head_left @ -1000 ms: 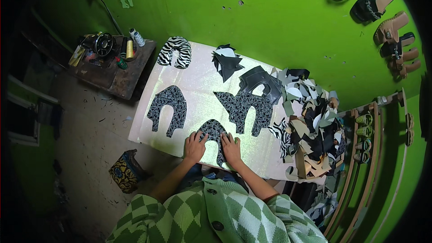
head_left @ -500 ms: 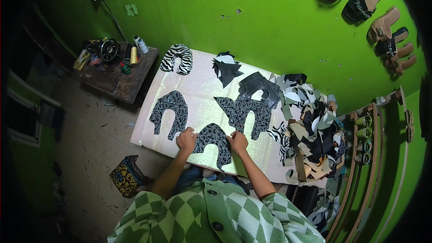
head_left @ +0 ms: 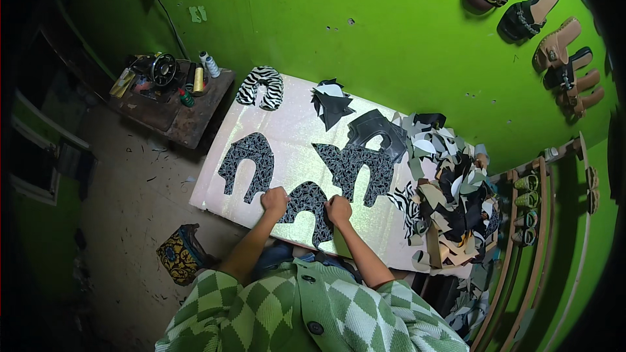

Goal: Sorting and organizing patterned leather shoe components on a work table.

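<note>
A U-shaped piece of black-and-grey patterned sheet material (head_left: 308,197) lies in front of me at the table's near edge. My left hand (head_left: 274,202) is closed at its left side, the fingers curled over the edge. On the opposite side my right hand (head_left: 338,209) is closed on the right edge in the same way. Two other pieces in this pattern lie flat: a U-shaped piece (head_left: 260,156) on the left and a larger pointed piece (head_left: 344,161) on the right. The latter partly overlaps a plain black cut piece (head_left: 385,128) behind it.
The pale shiny table (head_left: 293,117) also carries a zebra-striped U-shaped stack (head_left: 266,78), dark scraps (head_left: 330,105) and a heap of offcuts (head_left: 456,189). A sewing machine (head_left: 163,68) stands at left. A patterned bag (head_left: 177,261) rests below. Sandals (head_left: 527,13) hang on the green wall.
Both hands have curled in more tightly on the patterned piece, and my right hand has come slightly left and down. The piece sits a touch lower; the whole view has shifted slightly.
</note>
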Demonstrator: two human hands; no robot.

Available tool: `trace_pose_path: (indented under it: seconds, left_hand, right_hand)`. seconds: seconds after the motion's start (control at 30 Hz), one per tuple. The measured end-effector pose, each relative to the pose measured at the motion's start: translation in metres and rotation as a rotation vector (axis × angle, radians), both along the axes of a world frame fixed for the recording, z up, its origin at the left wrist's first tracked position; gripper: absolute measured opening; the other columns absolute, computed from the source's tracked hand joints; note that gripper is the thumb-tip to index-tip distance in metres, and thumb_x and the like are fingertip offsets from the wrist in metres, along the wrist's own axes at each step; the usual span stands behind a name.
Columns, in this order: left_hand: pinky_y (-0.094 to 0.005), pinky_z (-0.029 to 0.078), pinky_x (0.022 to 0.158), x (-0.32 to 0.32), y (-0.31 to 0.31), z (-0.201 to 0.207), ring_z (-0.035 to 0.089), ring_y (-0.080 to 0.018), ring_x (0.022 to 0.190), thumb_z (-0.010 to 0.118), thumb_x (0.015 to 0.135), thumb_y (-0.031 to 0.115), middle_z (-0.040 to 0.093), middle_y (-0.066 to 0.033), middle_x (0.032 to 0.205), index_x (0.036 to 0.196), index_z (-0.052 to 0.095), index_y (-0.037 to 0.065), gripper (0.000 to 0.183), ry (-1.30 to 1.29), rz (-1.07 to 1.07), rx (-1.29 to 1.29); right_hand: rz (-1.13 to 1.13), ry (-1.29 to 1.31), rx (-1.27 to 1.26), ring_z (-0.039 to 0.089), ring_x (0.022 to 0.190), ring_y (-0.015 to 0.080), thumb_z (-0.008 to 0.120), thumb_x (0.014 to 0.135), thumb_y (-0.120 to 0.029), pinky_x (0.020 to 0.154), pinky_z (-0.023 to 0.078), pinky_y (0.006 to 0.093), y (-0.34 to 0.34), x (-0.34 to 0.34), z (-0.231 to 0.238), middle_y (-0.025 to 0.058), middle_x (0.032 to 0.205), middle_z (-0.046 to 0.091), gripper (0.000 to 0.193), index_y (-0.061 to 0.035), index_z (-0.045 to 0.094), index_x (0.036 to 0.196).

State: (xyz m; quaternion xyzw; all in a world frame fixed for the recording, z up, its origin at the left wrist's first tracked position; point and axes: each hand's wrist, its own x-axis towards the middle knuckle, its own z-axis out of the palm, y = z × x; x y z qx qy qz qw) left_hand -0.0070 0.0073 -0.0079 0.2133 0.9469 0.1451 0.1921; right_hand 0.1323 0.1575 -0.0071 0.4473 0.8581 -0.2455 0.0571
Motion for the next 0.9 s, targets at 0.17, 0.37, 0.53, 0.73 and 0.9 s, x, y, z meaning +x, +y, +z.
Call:
trace_pose_path:
  seconds: [0.17, 0.37, 0.53, 0.73, 0.9]
  left_hand:
    - [-0.0383, 0.048, 0.071, -0.003, -0.003, -0.011, 0.063, -0.0277, 0.077, 0.073, 0.067, 0.025, 0.066, -0.0095, 0.080, 0.074, 0.066, 0.011, 0.017, 0.188, -0.141, -0.071]
    - [-0.0383, 0.050, 0.068, 0.005, -0.003, -0.008, 0.063, -0.0263, 0.073, 0.072, 0.067, 0.020, 0.065, -0.0110, 0.078, 0.075, 0.063, 0.008, 0.017, -0.034, -0.034, 0.200]
    - [-0.0298, 0.049, 0.055, -0.012, -0.030, -0.018, 0.062, -0.0160, 0.067, 0.071, 0.070, 0.017, 0.064, -0.0081, 0.074, 0.084, 0.065, 0.006, 0.019, -0.413, 0.068, 0.511]
    - [-0.0226, 0.041, 0.053, -0.060, -0.058, 0.021, 0.053, -0.0068, 0.069, 0.068, 0.077, 0.021, 0.062, 0.0008, 0.085, 0.098, 0.062, 0.007, 0.025, -0.838, 0.261, 0.655]
    - [-0.0216, 0.038, 0.056, -0.124, -0.083, 0.063, 0.053, -0.0049, 0.073, 0.067, 0.078, 0.022, 0.063, 0.0030, 0.090, 0.101, 0.062, 0.011, 0.026, -0.777, 0.308, 0.600]
  right_hand:
    - [-0.040, 0.181, 0.102, 0.061, 0.075, 0.0308, 0.070, 0.069, -0.023, 0.067, 0.048, 0.0414, -0.015, 0.001, -0.001, 0.0149, 0.077, 0.062, 0.025, -0.0029, 0.058, 0.077]
    - [-0.027, 0.196, -0.117, 0.062, 0.067, 0.0301, 0.072, 0.065, -0.016, 0.063, 0.049, 0.0361, 0.008, 0.008, -0.020, 0.0140, 0.069, 0.063, 0.016, -0.0028, 0.063, 0.070]
    - [-0.212, 0.338, -0.911, 0.054, 0.054, 0.0101, 0.077, 0.067, -0.010, 0.048, 0.045, 0.0244, 0.034, 0.004, -0.021, 0.0044, 0.068, 0.062, 0.018, -0.0003, 0.064, 0.075]
    - [-0.212, 0.250, -1.377, 0.064, 0.070, 0.0131, 0.069, 0.077, -0.009, 0.060, 0.056, 0.0277, 0.043, -0.042, 0.013, 0.0066, 0.084, 0.065, 0.025, 0.0000, 0.058, 0.098]
    - [-0.176, 0.300, -1.494, 0.064, 0.071, 0.0114, 0.066, 0.080, -0.012, 0.062, 0.056, 0.0245, 0.020, -0.109, 0.027, 0.0045, 0.086, 0.065, 0.022, -0.0033, 0.058, 0.098]
